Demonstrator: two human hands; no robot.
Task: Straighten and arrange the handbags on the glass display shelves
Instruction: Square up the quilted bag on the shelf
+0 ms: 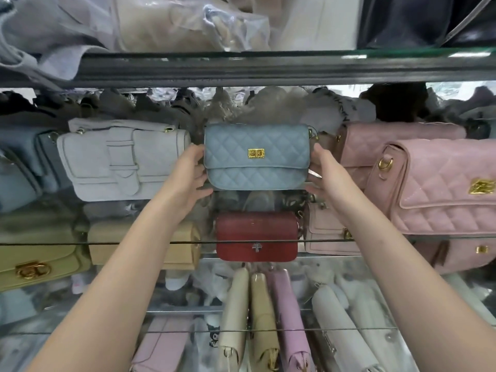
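Stacked glass display shelves (206, 241) crowded with handbags fill the view, with a dark rail (268, 71) edging the tier above. Largest on the middle tier is a pink quilted flap handbag (440, 189) at the right, turned askew toward the front. At the left stands a pale grey suede-look handbag with a buckled strap (120, 162). Between them, set further back, is the slate-blue quilted flap handbag (256, 157) — upright and facing forward, though I cannot tell whether it rests on the glass or is lifted just clear. The left hand (188, 181) clasps its left end and the right hand (326, 175) its right end, thumbs high and fingers curled beneath. To do this well, I judge, both hands should move it evenly until its front lines up with the grey neighbour's — the small gold turn-lock clasp (256, 153) level and centred — then let go gently so it does not topple.
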